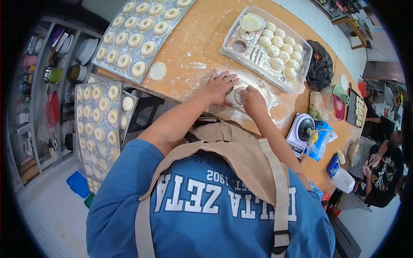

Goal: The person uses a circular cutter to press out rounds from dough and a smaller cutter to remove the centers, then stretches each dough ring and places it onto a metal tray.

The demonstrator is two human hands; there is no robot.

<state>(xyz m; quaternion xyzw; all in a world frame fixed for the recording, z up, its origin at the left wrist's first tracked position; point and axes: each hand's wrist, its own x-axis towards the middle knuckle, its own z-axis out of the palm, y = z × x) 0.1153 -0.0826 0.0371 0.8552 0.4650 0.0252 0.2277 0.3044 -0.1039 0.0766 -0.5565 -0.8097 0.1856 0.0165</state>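
Observation:
My left hand (220, 88) lies on the floured work surface with its fingers spread. Close beside it, my right hand (254, 101) is closed, its fingers curled down at a small round shape with a thin dark rim (239, 95). What those fingers grip is hidden by the hand. Both hands are over a pale, flour-dusted rectangular patch (269, 95) near the table edge. Just beyond stands a clear plastic bin (297, 88) with several round dough balls (277, 51) and a pale disc (251, 22). A flat dough round (157, 71) rests left of my hands.
A metal tray (142, 76) of dough rings lies at the table's far left. More ring-filled trays (97, 116) are stacked below the left edge. On the right are a kitchen scale (299, 131), a black plastic bag (319, 64) and packets (329, 105). Another person (385, 172) stands at far right.

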